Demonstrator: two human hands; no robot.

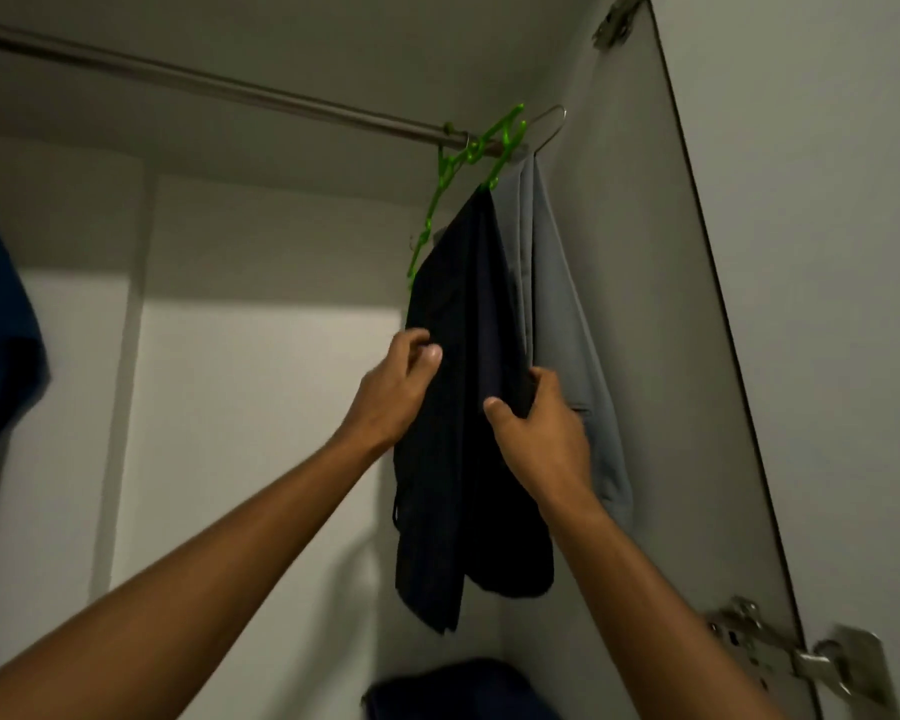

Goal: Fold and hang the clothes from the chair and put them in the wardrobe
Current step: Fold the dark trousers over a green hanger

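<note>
white wardrobe point(261, 407), steel rail point(230, 88); left hand point(391, 392), right hand point(539, 433) grip pinching limp dark trousers point(468, 459) on green plastic hanger point(468, 153).

No readable txt, labels or nos. anywhere.

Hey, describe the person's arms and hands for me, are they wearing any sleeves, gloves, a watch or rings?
Both forearms are bare as far as the frame shows: no sleeves come into view. The left hand and the right hand are bare too, with no gloves. No watch or bracelet shows at either wrist, and no rings are visible on the fingers that can be seen. Fingernails look short and unpainted.
</note>
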